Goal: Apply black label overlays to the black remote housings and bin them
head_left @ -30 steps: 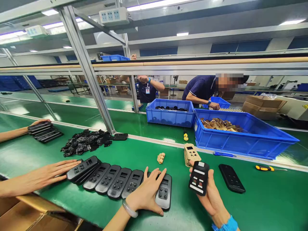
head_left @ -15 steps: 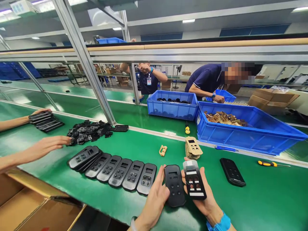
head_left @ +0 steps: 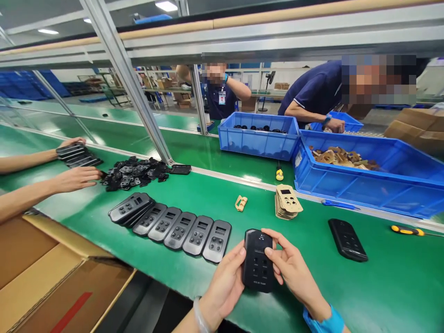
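Black plastic cover (head_left: 257, 261) sits clamped between the left hand (head_left: 224, 286) and right hand (head_left: 291, 268). Both hands grip it tight (near the green belt's (head_left: 381, 286) front edge).

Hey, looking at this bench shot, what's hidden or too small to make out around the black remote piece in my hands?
- Head view: underside of the black remote shell, hidden by itself and by the left hand and right hand.
- Head view: small print on its lower face, too small to read.
- Head view: lower pieces of the tan card stack, covered by the top card.
- Head view: far end of the large blue bin, cut off by the right edge.
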{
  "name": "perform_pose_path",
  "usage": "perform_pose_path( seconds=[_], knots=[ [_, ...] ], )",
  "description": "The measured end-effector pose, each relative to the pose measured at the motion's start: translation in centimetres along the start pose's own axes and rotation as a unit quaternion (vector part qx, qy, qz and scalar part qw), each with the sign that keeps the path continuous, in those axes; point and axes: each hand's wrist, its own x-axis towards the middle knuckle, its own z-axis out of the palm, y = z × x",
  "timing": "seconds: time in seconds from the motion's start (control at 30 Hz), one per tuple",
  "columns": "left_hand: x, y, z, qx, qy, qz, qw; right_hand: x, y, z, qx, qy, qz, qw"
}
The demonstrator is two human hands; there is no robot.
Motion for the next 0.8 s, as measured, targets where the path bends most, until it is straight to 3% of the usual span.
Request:
perform_pose_path(
  seconds=[0.57,0.8],
  knots=[
    [-0.2,-0.2,0.3,0.0,0.002,0.002,1.0,0.0,-0.5,0.3,-0.071,0.046,-0.024,0.996],
    [-0.4,-0.7,0.2,0.077,-0.005,0.048,0.996,0.0,0.4,0.3,-0.083,0.06,-0.04,0.994]
  ],
)
